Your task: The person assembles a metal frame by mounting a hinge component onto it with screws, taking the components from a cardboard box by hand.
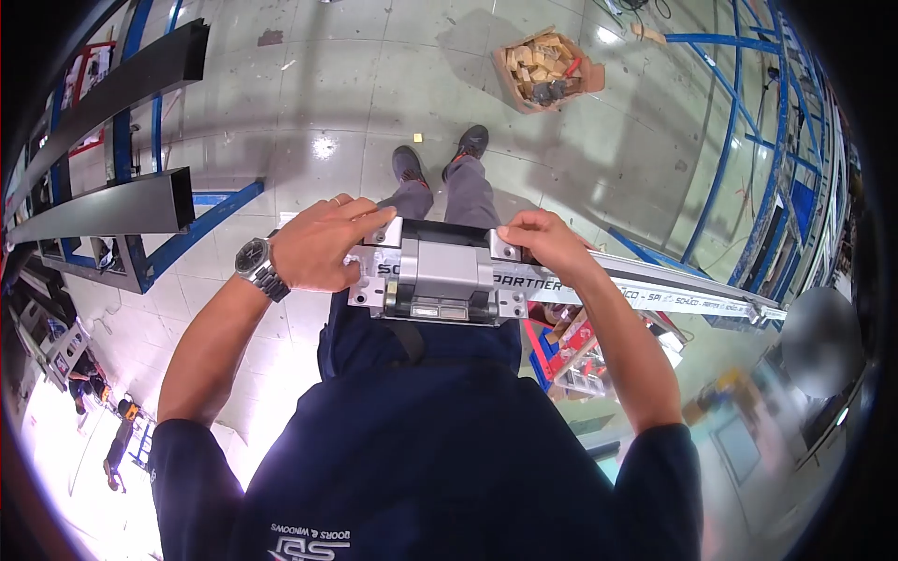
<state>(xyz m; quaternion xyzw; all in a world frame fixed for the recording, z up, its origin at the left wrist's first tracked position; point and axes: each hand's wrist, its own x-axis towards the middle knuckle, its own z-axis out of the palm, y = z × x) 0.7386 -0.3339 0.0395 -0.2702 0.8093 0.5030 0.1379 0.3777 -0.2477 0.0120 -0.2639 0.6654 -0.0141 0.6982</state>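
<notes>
A silver metal fixture point(447, 266) with a raised block and screw-holed end plates sits across a long aluminium profile point(645, 294) covered in printed film, level with my waist. My left hand point(323, 241), wearing a watch, grips the fixture's left end, its index finger along the upper corner block and the others curled down beside it. At the opposite end, my right hand point(547, 243) pinches the right corner block point(505, 245) with thumb and fingers. What the fingertips touch underneath is hidden. The profile runs off to the right beneath my right forearm.
A cardboard box point(547, 70) of wooden blocks lies on the floor ahead. Dark profiles point(112, 210) rest on a blue rack at left. Blue frames point(730, 122) stand at right. A red rack point(571, 360) is below the profile. A person point(120, 435) is far left.
</notes>
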